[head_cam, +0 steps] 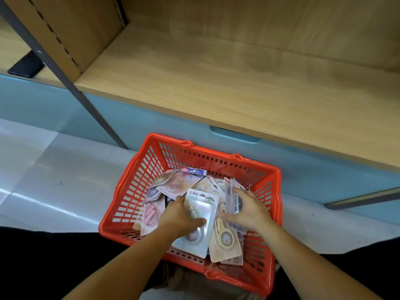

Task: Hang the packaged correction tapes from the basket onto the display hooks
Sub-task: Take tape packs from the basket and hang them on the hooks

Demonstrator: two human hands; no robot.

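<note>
The red basket [138, 180] sits on the pale floor [54, 169], just in front of a wooden shelf [216, 72], and the person leans over it with both hands inside. The packaged correction tapes [175, 185] lie in it as a loose heap, overlapping at all angles. No display hooks are in view from here.

The left hand [184, 215] grips a pale pack [201, 210] by its left edge, with the thumb laid across the clear blister and the fingers curled over the card. The right hand [249, 211] holds a small stack of packs [232, 195] standing on edge, its fingers wrapped round them from the side. A yellowish pack [226, 239] lies flat between the two forearms.

These look like very light things: thin card backs with a moulded plastic bubble over the tape. The card should be stiff enough to lift by one edge, though it would likely bend if squeezed hard. The shiny blisters look slick, so packs held as a stack may slide against one another and fan out. The better hold is probably a pinch on the flat card beside or below the bubble. That leaves the top of the card free, since that is where a hang hole would be; I cannot make one out on these. Corners might catch in the slots of the basket wall when a pack is drawn out.
</note>
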